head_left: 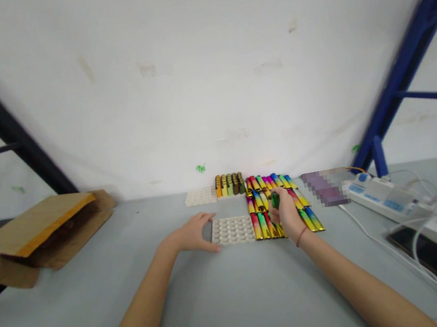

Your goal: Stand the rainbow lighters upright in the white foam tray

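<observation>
White moulded plastic first: that's the tray with rows of round sockets (232,231), flat on the grey bench (226,303), right in the curve of your left hand (192,233). Thumb at the near corner, fingers at the far one, a wide spread around its left edge; how firmly you press, I cannot tell.

Across to your right hand (286,212), and it's closed on a shiny dark-green cylinder (276,200), with a thin red cord (301,237) round the wrist! Below and around that hand lie three rows of glossy, rainbow-coloured metallic tubes (263,226), side by side.

Beyond your left hand, farther back, sits a second white socketed tray (200,196); just right of it, a block of upright gold cylinders with dark tops (229,186). Well left of that hand, a brown paper package (44,231); well right of your other, a white power strip (410,209).
</observation>
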### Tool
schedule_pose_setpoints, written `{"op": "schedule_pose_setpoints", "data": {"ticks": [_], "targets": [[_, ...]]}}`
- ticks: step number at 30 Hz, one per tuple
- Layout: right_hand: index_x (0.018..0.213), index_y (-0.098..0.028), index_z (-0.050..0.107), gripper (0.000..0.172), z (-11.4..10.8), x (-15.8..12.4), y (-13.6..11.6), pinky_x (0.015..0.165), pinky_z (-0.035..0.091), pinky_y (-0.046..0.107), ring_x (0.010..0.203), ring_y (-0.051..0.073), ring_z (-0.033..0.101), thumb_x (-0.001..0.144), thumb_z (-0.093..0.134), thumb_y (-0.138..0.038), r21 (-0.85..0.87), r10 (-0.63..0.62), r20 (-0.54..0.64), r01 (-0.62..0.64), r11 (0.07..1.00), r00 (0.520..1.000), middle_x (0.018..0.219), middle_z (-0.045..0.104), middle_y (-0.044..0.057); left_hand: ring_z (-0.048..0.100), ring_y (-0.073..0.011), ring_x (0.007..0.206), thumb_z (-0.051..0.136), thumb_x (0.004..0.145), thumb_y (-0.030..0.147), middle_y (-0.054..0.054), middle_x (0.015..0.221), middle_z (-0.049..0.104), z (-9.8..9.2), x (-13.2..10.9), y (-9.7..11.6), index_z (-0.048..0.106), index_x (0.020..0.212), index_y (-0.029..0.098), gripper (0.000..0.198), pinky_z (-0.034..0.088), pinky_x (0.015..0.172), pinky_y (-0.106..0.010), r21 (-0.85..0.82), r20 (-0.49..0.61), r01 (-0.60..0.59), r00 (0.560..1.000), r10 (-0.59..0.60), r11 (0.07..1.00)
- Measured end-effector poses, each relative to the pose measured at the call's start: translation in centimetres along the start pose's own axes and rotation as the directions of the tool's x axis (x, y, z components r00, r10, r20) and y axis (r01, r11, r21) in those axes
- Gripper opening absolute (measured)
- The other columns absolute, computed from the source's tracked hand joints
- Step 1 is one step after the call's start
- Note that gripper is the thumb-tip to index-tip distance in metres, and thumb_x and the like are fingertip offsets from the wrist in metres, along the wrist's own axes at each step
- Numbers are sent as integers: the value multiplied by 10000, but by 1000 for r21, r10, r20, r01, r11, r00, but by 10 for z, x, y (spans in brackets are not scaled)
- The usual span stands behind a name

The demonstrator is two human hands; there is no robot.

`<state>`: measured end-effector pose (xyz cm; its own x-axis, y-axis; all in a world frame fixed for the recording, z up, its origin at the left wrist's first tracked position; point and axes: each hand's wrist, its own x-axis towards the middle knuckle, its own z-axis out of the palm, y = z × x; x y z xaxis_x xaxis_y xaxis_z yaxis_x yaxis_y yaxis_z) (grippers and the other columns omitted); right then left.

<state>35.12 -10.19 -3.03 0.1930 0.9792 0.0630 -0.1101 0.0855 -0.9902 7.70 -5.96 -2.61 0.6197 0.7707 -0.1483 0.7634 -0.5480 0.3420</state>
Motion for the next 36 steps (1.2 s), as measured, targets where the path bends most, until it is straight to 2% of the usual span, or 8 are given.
{"op": "schedule_pose_setpoints", "data": {"ticks": [3, 8, 13, 17, 25, 28, 32, 36], "targets": [[607, -271, 203, 330, 4, -5, -9, 325, 113, 223, 318, 81, 121, 834, 309, -486, 149, 178, -23, -173, 974, 984, 378, 198, -97, 398, -316, 1290, 751, 579, 597, -141, 1388, 417, 0, -1, -3, 385, 1389, 158, 991, 286, 1104, -380, -15, 12, -15, 1000, 15, 1000], [599, -261, 232, 361, 12, -10, -13, 337, 83, 226, 316, 76, 102, 868, 288, -496, 164, 215, 11, -214, 963, 976, 375, 192, -94, 444, -300, 1242, 758, 573, 585, -109, 1313, 470, 2, 0, -3, 478, 1304, 187, 879, 308, 1089, -363, -25, 2, -39, 999, 39, 999], [766, -244, 387, 340, 31, -10, -7, 420, 357, 250, 424, 121, 395, 867, 413, -568, -22, -67, 138, 71, 997, 988, 524, 427, -63, 459, -294, 1212, 776, 559, 566, -111, 1282, 485, 3, 1, -2, 497, 1266, 180, 852, 335, 1065, -364, -36, -6, -13, 1000, 13, 999], [907, -208, 521, 253, 55, 3, -1, 680, 476, 294, 742, 165, 576, 840, 526, -453, -234, -299, 305, 375, 897, 904, 795, 610, 18, 478, -287, 1179, 768, 569, 580, -103, 1248, 502, 4, 1, -1, 503, 1251, 182, 832, 355, 1043, -356, -27, -10, -30, 1000, 30, 999], [960, -171, 646, 180, 84, 19, 17, 714, 485, 283, 730, 159, 611, 842, 581, -291, -410, -326, 487, 542, 734, 810, 852, 685, 41, 489, -301, 1135, 738, 570, 648, -110, 1211, 523, 7, 2, -4, 508, 1228, 169, 845, 379, 1009, -369, 12, -22, -39, 999, 39, 999], [1031, -163, 631, 181, 86, 16, 12, 802, 473, 279, 844, 160, 629, 883, 547, -227, -510, -328, 533, 605, 611, 780, 988, 691, 72, 486, -315, 1136, 731, 566, 665, -118, 1214, 523, 7, 3, -5, 508, 1227, 170, 856, 383, 1004, -388, 9, -22, -42, 999, 43, 999], [1111, -160, 602, 220, 89, 10, 2, 865, 432, 283, 1016, 182, 593, 921, 497, -195, -640, -307, 633, 703, 310, 711, 1057, 669, 106, 468, -323, 1178, 742, 568, 649, -122, 1257, 511, 8, 2, -5, 493, 1249, 177, 865, 356, 1033, -396, -11, -25, -39, 999, 39, 999], [1147, -150, 586, 253, 95, 4, 2, 827, 419, 285, 965, 196, 591, 956, 445, -237, -676, -252, 693, 730, 101, 676, 996, 668, 115, 457, -328, 1210, 754, 573, 627, -122, 1297, 499, 8, 2, -4, 469, 1284, 188, 883, 346, 1044, -399, -29, -15, -23, 1000, 23, 999]]}}
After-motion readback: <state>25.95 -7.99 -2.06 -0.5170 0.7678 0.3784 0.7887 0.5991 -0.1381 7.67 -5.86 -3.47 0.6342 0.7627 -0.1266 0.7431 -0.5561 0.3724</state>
